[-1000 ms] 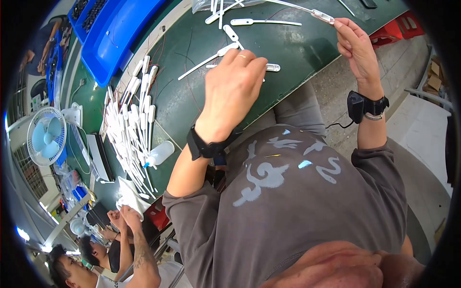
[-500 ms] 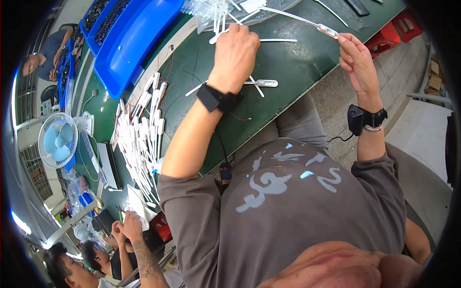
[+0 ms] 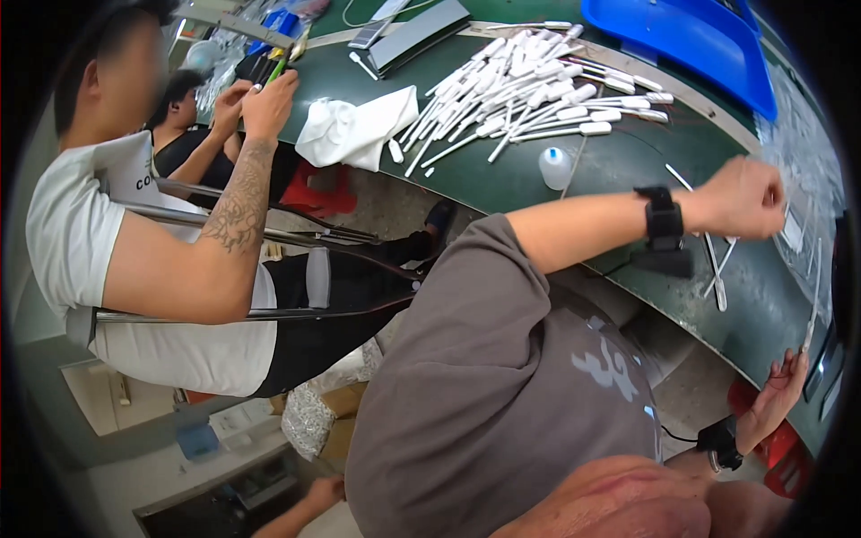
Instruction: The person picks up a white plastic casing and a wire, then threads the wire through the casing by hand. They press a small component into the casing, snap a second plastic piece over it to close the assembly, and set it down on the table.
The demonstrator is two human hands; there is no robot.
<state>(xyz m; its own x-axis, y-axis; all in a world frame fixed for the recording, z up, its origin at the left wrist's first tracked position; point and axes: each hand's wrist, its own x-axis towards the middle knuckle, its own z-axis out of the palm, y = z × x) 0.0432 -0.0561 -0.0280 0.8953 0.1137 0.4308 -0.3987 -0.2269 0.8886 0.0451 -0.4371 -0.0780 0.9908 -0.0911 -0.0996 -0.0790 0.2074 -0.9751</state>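
My left hand (image 3: 740, 197) is curled with its fingers drawn in above the green table, next to a clear plastic bag (image 3: 812, 166); what lies between the fingertips, if anything, does not show. At the far right, my right hand (image 3: 776, 403) pinches the lower end of a thin white plastic stick (image 3: 814, 287), which points away from me. A few similar sticks with wider, flat ends (image 3: 720, 291) lie on the table below my left hand. Left of it spreads a large pile of white sticks with wide ends (image 3: 529, 85).
A small white bottle with a blue tip (image 3: 556, 169) stands by the pile. Blue trays (image 3: 682, 45) are behind it. On the left, a co-worker's hands (image 3: 269, 103) hold something green beside a white sheet (image 3: 386, 125). Crutches (image 3: 305, 238) and a red stool (image 3: 323, 188) sit below the table edge.
The view has swung left, so the table things and both my hands appear farther right. The co-worker shows larger. My right hand keeps its hold on the stick.
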